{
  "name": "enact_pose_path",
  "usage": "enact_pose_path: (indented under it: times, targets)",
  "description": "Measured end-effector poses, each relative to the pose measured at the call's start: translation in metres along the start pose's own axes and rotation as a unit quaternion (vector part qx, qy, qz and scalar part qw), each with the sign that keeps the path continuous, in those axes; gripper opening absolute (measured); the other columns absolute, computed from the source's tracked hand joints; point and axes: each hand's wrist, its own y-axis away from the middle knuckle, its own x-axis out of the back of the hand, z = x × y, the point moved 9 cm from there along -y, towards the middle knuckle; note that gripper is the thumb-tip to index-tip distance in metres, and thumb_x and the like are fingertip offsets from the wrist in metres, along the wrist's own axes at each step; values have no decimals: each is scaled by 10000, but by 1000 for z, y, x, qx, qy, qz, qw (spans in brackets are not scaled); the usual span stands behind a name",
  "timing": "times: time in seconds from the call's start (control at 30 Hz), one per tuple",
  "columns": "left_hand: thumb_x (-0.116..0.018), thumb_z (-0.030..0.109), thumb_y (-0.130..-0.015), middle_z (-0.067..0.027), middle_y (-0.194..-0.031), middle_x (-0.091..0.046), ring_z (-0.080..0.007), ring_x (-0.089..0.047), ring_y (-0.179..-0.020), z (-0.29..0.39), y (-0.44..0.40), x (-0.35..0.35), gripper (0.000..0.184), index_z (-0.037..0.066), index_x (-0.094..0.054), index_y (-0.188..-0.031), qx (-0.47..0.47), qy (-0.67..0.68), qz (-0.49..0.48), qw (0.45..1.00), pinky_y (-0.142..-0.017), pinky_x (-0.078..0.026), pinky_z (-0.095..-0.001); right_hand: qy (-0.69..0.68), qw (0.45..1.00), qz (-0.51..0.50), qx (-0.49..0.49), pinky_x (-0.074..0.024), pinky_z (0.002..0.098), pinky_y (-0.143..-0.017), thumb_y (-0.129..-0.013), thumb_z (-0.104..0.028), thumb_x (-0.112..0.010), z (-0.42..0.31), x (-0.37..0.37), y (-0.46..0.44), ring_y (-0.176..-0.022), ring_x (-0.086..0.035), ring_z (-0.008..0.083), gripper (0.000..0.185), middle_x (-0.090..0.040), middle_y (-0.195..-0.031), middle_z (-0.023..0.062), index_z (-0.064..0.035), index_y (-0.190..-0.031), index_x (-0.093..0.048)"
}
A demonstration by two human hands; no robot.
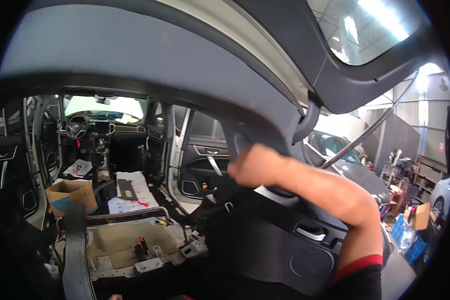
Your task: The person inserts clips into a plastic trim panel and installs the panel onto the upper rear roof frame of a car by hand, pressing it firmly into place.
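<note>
My right hand (pixel 257 167) is raised beside the dark rear pillar trim (pixel 237 137) of a stripped car. It looks closed like a fist and is smeared by motion; what it holds, if anything, is hidden. I cannot tell whether it touches the trim. Only a sliver of skin, likely my left hand (pixel 116 297), shows at the bottom edge, with its fingers out of sight. A long grey-black trim piece (pixel 77 260) stands upright to the left of that sliver. Under my right forearm lies a door panel with a round speaker grille (pixel 311 261).
The raised tailgate (pixel 330 85) hangs above on a strut (pixel 360 139). Inside the car are a cardboard box (pixel 71 194), white paper sheets (pixel 135 187), a bare metal floor (pixel 130 242) and a red-and-black tool (pixel 143 246). Another car (pixel 335 145) stands outside to the right.
</note>
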Motion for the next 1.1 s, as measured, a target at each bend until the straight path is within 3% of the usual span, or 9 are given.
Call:
enact_pose_path:
  times: [0.13, 0.23, 0.27, 0.43, 0.63, 0.8, 0.83, 0.97, 1.1]
  targets:
    - [-766, 185, -862, -180, -1135, -716, -295, -690, -1063, 137, -30, 28, 401, -13, -653, -1191, -78, -20, 44, 996, -938, -541, -389, -30, 985, -55, 162, -596, 426, -632, -908, -214, -591, -84, -11, 4, -730, -732, 313, 184, -695, -719, 125, -61, -849, -673]
    - [-767, 187, -860, -191, -1146, -708, -296, -692, -1050, 175, -35, 19, 397, 6, -660, -1197, -85, -25, 9, 996, -931, -540, -392, -167, 972, -153, -55, -556, 415, -609, -814, -283, -653, 50, -2, 20, -690, -697, 284, 215, -666, -687, 61, -79, -767, -606]
    - [-764, 173, -862, -185, -1139, -709, -290, -692, -1039, 176, -34, 14, 389, 5, -659, -1196, -96, -29, 5, 995, -926, -540, -387, 19, 995, -98, 29, -537, 428, -576, -807, -299, -664, 43, -6, 27, -651, -684, 287, 227, -651, -657, 57, -84, -765, -606]
    - [-759, 128, -858, -156, -1099, -714, -268, -693, -1015, 171, -28, -20, 354, 8, -663, -1177, -152, -11, -47, 987, -910, -551, -375, -40, 990, -112, -78, -574, 438, -621, -866, -194, -565, 15, 0, 9, -750, -735, 323, 178, -717, -756, 121, -54, -856, -674]
    - [-765, 208, -874, -200, -1174, -686, -393, -653, -1088, 370, -21, 52, 413, 63, -647, -1242, -261, -44, -15, 964, -943, -513, -447, -44, 872, 487, 2, -345, 340, -509, -758, -234, -759, -41, 99, 21, -567, -466, 180, 252, -424, -638, -2, -110, -738, -541]
    - [-767, 232, -879, -186, -1199, -665, -402, -639, -1065, 608, 75, 111, 373, 50, -662, -1188, -607, -161, 146, 764, -917, -511, -464, -31, 688, 709, -155, -419, 365, -584, -689, -135, -762, -25, 111, 84, -672, -539, 236, 216, -540, -764, 35, -88, -843, -618]
    - [-769, 191, -815, -165, -1022, -669, -337, -639, -902, 647, 102, 107, 339, 11, -631, -1066, -689, -214, 187, 666, -804, -527, -434, -7, 644, 744, -179, -429, 377, -593, -690, -115, -750, -15, 104, 98, -678, -545, 252, 212, -553, -778, 43, -89, -856, -621]
    - [-807, 70, -668, -170, -1071, -661, -359, -643, -912, 783, 149, 68, 380, 21, -666, -1017, -783, -294, 281, 470, -797, -526, -457, 15, 540, 789, -292, -448, 425, -674, -757, -96, -705, 46, 65, 111, -764, -553, 288, 209, -591, -942, 81, -77, -954, -639]
    - [-824, 109, -710, -110, -1134, -628, -320, -613, -1048, 870, 98, 12, 424, 55, -669, -1100, -724, -387, 287, 494, -862, -528, -436, -24, 542, 770, -335, -457, 434, -855, -797, -103, -703, 42, 50, 128, -940, -589, 293, 244, -625, -1062, 82, -70, -1036, -663]
